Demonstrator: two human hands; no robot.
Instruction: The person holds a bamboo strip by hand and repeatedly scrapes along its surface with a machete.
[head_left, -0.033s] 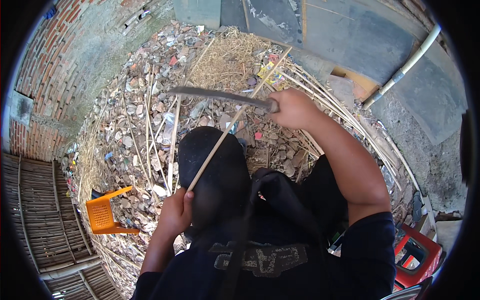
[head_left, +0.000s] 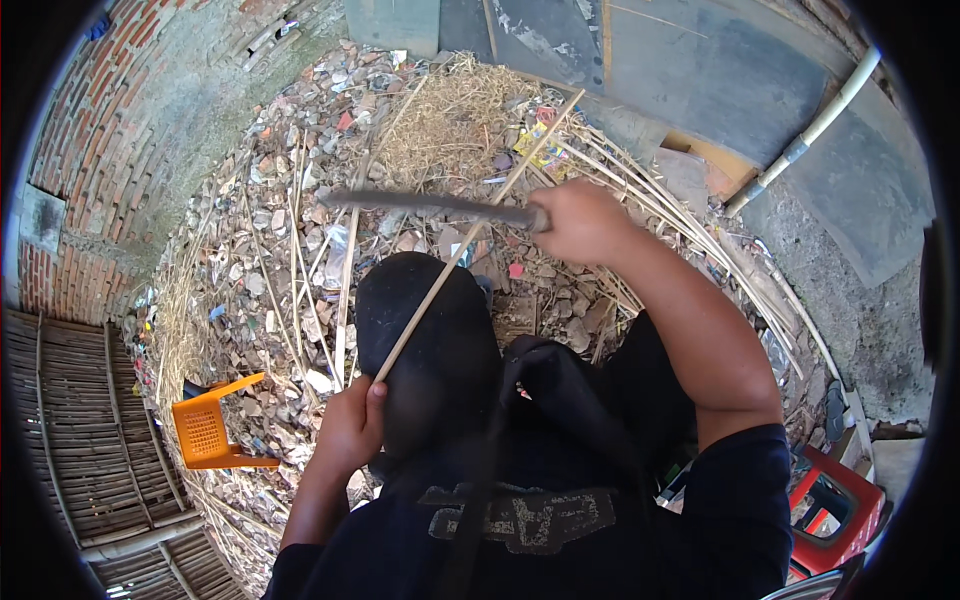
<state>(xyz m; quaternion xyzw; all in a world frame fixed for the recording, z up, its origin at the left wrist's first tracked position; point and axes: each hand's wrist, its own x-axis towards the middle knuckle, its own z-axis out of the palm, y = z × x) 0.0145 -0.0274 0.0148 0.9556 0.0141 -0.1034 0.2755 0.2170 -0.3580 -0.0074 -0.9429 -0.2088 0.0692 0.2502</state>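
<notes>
Here's a dark T-shirt [head_left: 570,570], near-black, short sleeves [head_left: 742,505] left and right, a faded, crackled print [head_left: 560,518] in grey-tan block shapes across the front, and black trousers [head_left: 655,390], rounded over the left knee [head_left: 395,300], folds bunching between the legs

L hand [head_left: 352,430] w/ pale strip [head_left: 430,298], R hand [head_left: 583,222] w/ long knife [head_left: 420,201] across it (contact unclear), orange chair [head_left: 203,428] far L

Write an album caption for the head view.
Over rubble, the left hand grips a strip; the right hand, a knife crossing it in view.
</notes>
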